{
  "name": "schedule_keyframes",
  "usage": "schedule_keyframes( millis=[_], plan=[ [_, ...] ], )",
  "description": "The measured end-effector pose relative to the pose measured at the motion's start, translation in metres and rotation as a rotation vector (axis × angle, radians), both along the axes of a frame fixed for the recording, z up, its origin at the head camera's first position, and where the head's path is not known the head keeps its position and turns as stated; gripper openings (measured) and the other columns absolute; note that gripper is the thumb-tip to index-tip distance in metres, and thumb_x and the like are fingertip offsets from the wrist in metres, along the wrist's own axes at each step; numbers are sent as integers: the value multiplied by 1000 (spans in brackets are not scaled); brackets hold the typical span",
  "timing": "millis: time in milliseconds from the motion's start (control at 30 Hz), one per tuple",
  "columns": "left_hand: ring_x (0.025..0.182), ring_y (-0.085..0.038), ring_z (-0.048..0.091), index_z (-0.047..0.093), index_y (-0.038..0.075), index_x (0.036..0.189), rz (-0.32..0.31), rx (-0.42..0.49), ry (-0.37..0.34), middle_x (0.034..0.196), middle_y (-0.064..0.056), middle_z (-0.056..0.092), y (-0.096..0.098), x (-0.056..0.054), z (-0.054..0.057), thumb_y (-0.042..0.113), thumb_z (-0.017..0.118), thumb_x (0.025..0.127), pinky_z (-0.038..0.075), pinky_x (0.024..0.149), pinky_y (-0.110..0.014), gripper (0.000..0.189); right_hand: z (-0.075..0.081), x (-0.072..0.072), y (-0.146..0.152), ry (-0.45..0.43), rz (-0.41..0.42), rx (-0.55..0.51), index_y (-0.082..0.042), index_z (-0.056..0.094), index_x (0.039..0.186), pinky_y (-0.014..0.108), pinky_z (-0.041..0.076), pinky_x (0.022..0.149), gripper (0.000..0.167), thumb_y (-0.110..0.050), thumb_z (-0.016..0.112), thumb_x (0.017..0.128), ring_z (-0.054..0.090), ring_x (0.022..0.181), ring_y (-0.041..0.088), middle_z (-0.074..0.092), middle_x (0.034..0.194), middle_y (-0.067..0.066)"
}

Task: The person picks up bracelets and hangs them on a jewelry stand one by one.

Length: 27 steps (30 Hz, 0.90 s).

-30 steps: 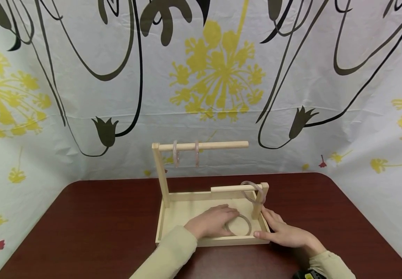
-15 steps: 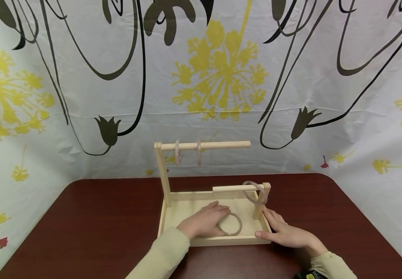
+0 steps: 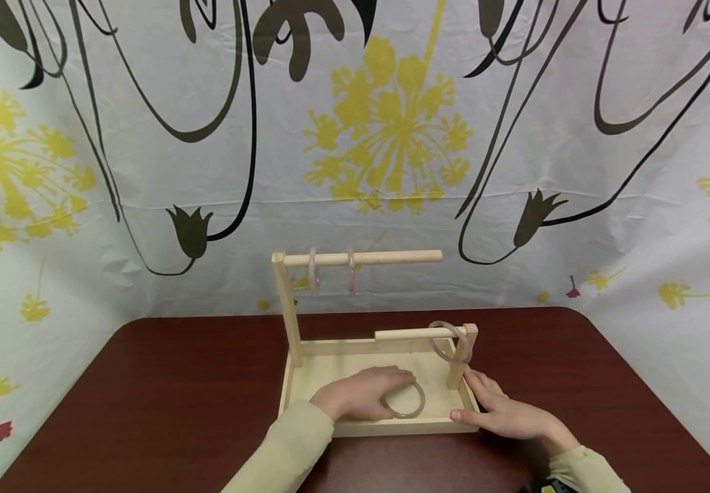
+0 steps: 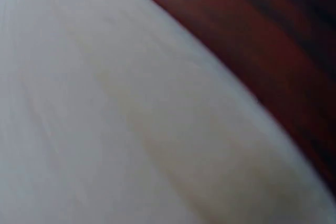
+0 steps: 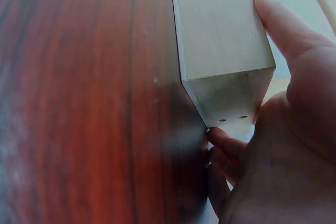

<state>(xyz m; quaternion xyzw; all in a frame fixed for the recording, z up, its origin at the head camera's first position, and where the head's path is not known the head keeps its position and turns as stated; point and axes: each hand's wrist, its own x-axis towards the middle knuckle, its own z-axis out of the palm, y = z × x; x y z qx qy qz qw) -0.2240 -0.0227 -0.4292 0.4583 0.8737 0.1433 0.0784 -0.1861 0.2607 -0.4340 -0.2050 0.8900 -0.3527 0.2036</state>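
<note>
A wooden stand has a shallow tray base [image 3: 404, 427], a tall post with a bar [image 3: 398, 257] at left, and a short post with a lower bar [image 3: 410, 334] at right. Inside the tray, my left hand [image 3: 361, 395] grips the left side of a translucent bangle [image 3: 423, 397], its fingers over the top edge and part of the ring hidden. My right hand [image 3: 511, 416] holds the tray's front right corner, thumb on the front rim, fingers along the side wall, as the right wrist view also shows. One bangle [image 3: 439, 352] hangs on the lower bar; two bangles [image 3: 351, 275] hang on the upper bar.
The stand sits on a dark red-brown table [image 3: 194, 390]. A patterned cloth [image 3: 355, 157] hangs behind and at both sides. A blurred pale surface [image 4: 105, 103] fills most of the left wrist view.
My left hand has shifted left with the bangle in the tray, and its fingers have since reached farther across the ring's top. My right hand has kept its place on the corner.
</note>
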Motion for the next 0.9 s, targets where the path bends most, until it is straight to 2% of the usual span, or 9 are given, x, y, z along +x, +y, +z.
schedule_keyframes(
  millis=[133, 300, 467, 700, 900],
  plan=[
    [130, -15, 44, 52, 6, 138, 5, 21, -12, 139, -4, 52, 0, -1, 0, 25, 75, 85, 29, 107, -24, 61, -7, -2, 3, 13, -5, 14, 4, -1, 153, 68, 19, 100, 92, -42, 56, 97, 1, 137, 51, 5, 151, 34],
    [123, -14, 48, 56, 7, 135, 55, 26, -14, 133, -3, 53, 0, 0, 3, 26, 78, 82, 35, 101, -23, 60, -12, -5, 6, 10, -26, 9, 3, 0, 153, 67, 18, 101, 94, -45, 57, 95, 1, 139, 46, 6, 153, 30],
    [117, -17, 48, 57, 6, 135, 80, 5, -7, 126, -7, 52, -1, 0, 3, 25, 79, 80, 39, 96, -22, 61, -13, -6, 7, 8, -7, 7, 6, 0, 152, 69, 17, 99, 93, -43, 55, 97, 0, 137, 51, 4, 151, 34],
    [111, -19, 47, 55, 0, 133, 93, 28, -11, 120, -8, 48, -7, 2, 6, 26, 79, 80, 40, 92, -21, 64, -10, -3, 5, 26, 9, -2, 6, 0, 152, 71, 17, 97, 91, -40, 56, 97, 1, 134, 56, 5, 149, 37],
    [112, -15, 43, 56, 2, 133, 155, 83, -75, 122, -5, 45, -13, 0, 6, 23, 81, 76, 39, 92, -21, 66, -1, 0, 1, 15, 2, 10, 11, 1, 150, 71, 15, 99, 91, -39, 57, 97, -1, 135, 56, 3, 149, 39]
  ],
)
